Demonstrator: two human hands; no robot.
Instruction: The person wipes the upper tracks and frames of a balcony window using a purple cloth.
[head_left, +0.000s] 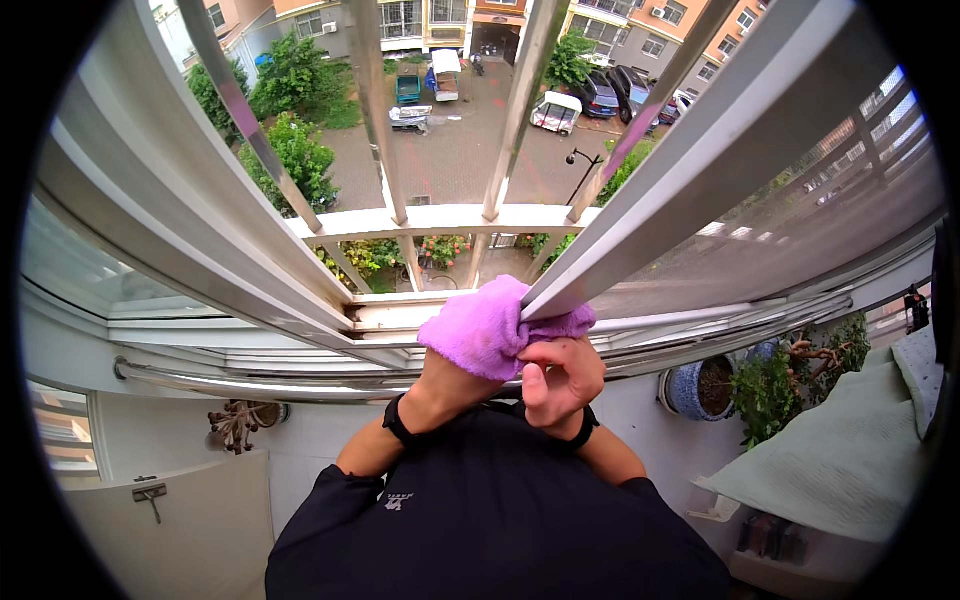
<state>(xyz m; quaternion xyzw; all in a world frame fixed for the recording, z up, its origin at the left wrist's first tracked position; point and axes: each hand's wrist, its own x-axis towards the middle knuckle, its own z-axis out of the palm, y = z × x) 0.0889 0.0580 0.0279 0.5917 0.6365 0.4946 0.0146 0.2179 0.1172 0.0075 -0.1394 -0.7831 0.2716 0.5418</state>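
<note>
A purple microfibre cloth (476, 326) is wrapped around the lower end of the sliding window sash frame (637, 217). My left hand (461, 379) is mostly under the cloth, on its left side, with the fingers covered. On the right, my right hand (562, 379) holds the cloth's other part against the frame, its thumb and index finger curled near each other below the cloth. The cloth hides the tips of its other fingers. Both wrists wear black bands. Left of the cloth runs the window track (382, 315), with brownish dirt at its corner.
Metal security bars (514, 120) stand outside the window above a courtyard. A shiny rail (262, 382) crosses below the sill. Indoors, a blue-patterned plant pot (697, 386) and a pale green cloth cover (825, 450) are at right; a squeegee (150, 493) lies on a pale surface at left.
</note>
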